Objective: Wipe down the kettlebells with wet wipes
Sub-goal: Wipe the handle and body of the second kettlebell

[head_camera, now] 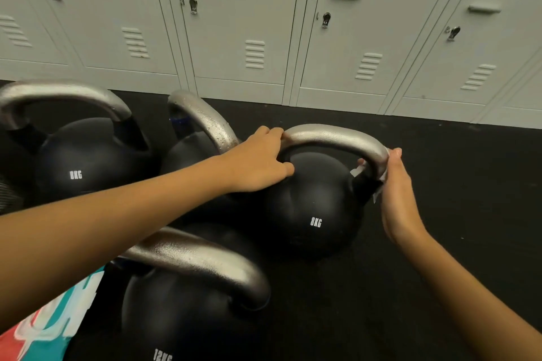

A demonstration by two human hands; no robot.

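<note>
Between the hands, the kettlebell [315, 208] is showing a matt black body and a grainy silver metal handle [337, 136], a thin white wipe [359, 170] clinging beside the right hand [396, 193].

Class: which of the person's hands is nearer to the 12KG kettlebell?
Left. The left hand grips the near 8KG kettlebell's handle end, just above the 12KG kettlebell. The right hand, pressing a wet wipe, is at the handle's far end.

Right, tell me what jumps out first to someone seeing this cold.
Both hands on the right 8KG kettlebell mid-floor: the left hand grips one end of its silver handle, the right hand presses a white wipe round the other. Three more kettlebells crowd the left; grey lockers line the back.
</note>
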